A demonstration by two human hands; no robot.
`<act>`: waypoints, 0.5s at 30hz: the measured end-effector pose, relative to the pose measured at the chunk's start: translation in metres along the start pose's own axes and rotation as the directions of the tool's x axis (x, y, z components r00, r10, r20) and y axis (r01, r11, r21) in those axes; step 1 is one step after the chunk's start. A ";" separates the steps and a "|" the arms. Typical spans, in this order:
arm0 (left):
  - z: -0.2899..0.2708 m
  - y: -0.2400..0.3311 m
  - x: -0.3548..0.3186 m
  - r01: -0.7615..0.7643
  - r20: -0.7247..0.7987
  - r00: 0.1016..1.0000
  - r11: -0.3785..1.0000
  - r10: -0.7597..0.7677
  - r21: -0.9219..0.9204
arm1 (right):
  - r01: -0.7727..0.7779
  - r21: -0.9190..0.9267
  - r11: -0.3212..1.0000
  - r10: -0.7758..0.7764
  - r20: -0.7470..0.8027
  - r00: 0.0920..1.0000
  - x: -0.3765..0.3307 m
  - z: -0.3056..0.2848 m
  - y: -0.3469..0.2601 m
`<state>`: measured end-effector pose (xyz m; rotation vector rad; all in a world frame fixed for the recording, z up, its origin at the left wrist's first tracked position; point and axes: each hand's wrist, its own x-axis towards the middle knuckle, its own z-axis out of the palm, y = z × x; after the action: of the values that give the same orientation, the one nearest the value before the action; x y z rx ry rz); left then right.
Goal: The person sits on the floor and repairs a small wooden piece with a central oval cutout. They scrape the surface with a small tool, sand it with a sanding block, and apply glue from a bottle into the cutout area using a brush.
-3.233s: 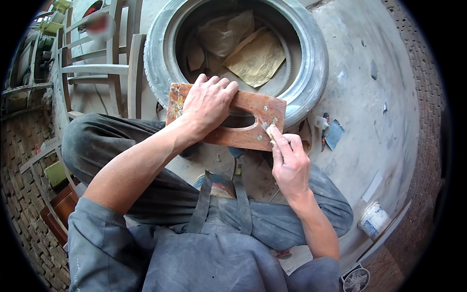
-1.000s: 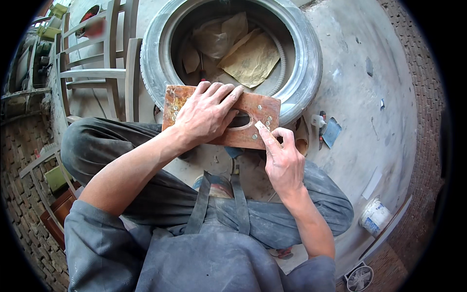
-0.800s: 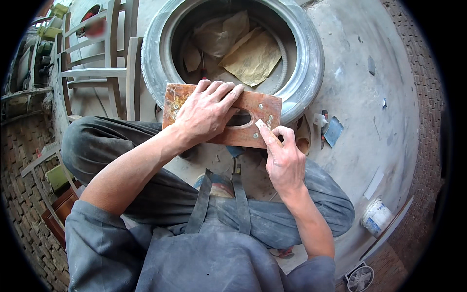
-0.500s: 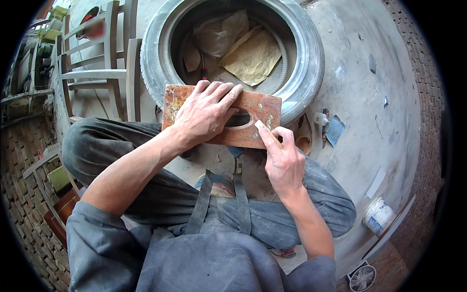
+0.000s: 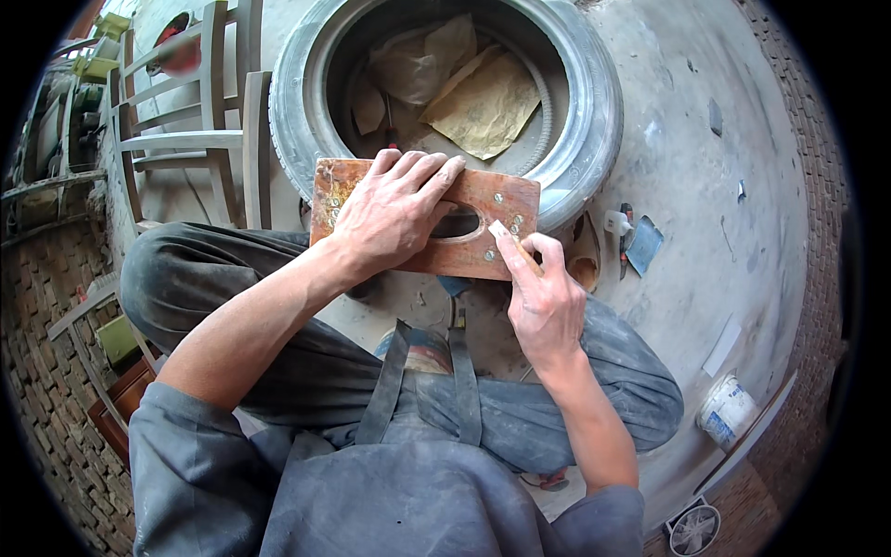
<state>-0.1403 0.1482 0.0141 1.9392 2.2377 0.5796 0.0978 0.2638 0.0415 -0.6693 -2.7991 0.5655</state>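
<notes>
A reddish-brown wooden board with an oval cut-out and several screw heads is held over my lap. My left hand lies across its left half, fingertips curled over the top edge and thumb beside the cut-out. In my right hand is a small scraper-like tool with a wooden handle. Its pale tip meets the board just right of the cut-out; my index finger stretches along it, partly hiding its shape.
Ahead, a dusty tyre lies flat with yellowish paper inside. Grey wooden chair frames stand at the left. A blue sheet, a red-and-black tool and a white bucket are on the floor to the right.
My right hand and the tool tip have shifted slightly up along the board, near the cut-out. My left hand keeps its hold on the board.
</notes>
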 end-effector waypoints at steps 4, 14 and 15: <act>0.000 0.000 0.000 0.002 -0.012 1.000 1.000 -0.001 0.013 | 0.010 0.004 1.000 -0.010 -0.021 1.000 0.001 0.003 0.001; 0.000 0.000 0.000 0.003 0.002 1.000 1.000 -0.003 0.004 | 0.017 0.009 1.000 -0.016 -0.018 1.000 0.006 0.004 -0.001; -0.001 0.000 0.000 0.001 0.001 1.000 1.000 -0.001 0.007 | 0.016 0.011 1.000 -0.016 -0.022 1.000 0.006 0.004 -0.001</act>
<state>-0.1407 0.1482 0.0150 1.9406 2.2436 0.5717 0.0907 0.2641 0.0389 -0.6469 -2.7760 0.5667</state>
